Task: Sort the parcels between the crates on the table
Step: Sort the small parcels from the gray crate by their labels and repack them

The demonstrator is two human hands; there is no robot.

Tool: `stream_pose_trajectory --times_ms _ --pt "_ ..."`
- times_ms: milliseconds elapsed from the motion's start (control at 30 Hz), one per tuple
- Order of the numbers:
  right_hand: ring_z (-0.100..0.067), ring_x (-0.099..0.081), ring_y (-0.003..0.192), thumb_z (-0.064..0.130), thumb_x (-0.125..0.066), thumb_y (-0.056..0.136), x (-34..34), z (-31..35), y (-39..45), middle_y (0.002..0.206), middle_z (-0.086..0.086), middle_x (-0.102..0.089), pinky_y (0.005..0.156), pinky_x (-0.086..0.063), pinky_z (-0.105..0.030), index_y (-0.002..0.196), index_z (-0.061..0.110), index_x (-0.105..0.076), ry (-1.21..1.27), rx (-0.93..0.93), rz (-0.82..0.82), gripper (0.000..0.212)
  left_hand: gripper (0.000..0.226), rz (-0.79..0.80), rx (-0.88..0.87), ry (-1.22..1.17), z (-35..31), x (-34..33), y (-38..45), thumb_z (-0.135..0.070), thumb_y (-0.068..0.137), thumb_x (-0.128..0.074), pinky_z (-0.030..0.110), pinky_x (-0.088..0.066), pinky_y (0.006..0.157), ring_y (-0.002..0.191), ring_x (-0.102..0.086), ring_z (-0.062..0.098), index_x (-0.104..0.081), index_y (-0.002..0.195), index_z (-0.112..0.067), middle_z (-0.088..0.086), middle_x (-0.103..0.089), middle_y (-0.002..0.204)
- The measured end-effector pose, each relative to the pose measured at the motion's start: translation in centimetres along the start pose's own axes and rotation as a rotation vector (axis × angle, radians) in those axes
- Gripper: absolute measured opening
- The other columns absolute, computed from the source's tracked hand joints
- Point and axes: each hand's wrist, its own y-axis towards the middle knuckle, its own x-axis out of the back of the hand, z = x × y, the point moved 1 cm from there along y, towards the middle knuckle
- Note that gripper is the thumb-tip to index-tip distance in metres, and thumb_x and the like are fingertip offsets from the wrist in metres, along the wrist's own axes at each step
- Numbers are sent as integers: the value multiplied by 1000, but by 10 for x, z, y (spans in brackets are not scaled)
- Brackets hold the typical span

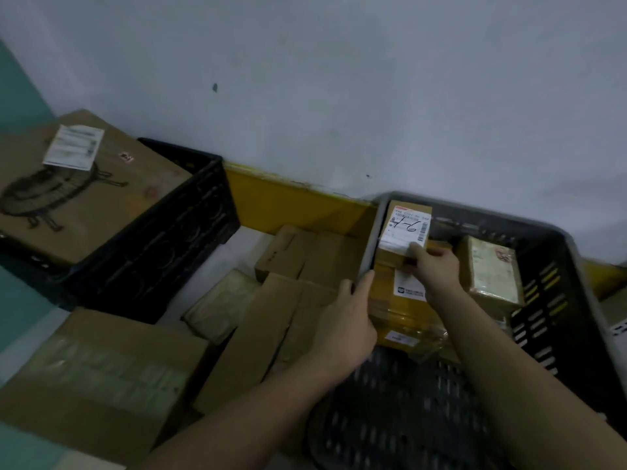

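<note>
We hold the small labelled parcel (405, 228) with our right hand (432, 266), its grip clamped on the near edge, fingers curled round it inside the grey crate (576, 300). Directly beneath that grip lie yellow parcels (403, 313), and just right of it stands a taped parcel (493, 269). Our left hand (349, 320), left of the grip, clasps the crate's left rim. Farther left, loose boxes (291, 286) lie on the worktop, and beyond them a black crate (169, 239) carries a large printed box (78, 198).
</note>
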Motion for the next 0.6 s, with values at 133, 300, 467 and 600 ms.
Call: stream_pose_trajectory --times_ms 133,300,467,600 --pt "-28 -69 92 37 -69 87 -3 2 6 111 -8 -68 81 -59 -50 117 12 -55 -108 43 14 42 76 -4 -18 9 2 -1 2 -12 94 -54 34 -44 73 99 -56 26 -14 153 -36 3 -38 132" --pt "-35 -63 102 56 -53 91 6 2 -12 123 -13 -57 71 -59 -50 130 14 -43 -382 130 -86 58 73 -17 -11 -40 3 -3 1 -18 95 -54 40 -48 80 101 -56 27 -13 153 -36 4 -39 129" --pt "-30 -56 97 36 -46 99 -3 45 -67 116 -11 -52 84 -49 -51 114 12 -47 -433 438 -332 28 55 -42 6 -373 11 12 -12 -33 102 -47 33 -41 97 124 -44 15 -22 150 -35 -4 -32 144" --pt "-17 -50 85 19 -49 98 -51 76 -120 105 -7 -53 72 -38 -34 104 15 -49 -321 678 -143 7 52 -64 44 -294 51 57 -19 -48 102 -38 47 -33 113 143 -28 18 -23 151 -39 -11 -21 157"
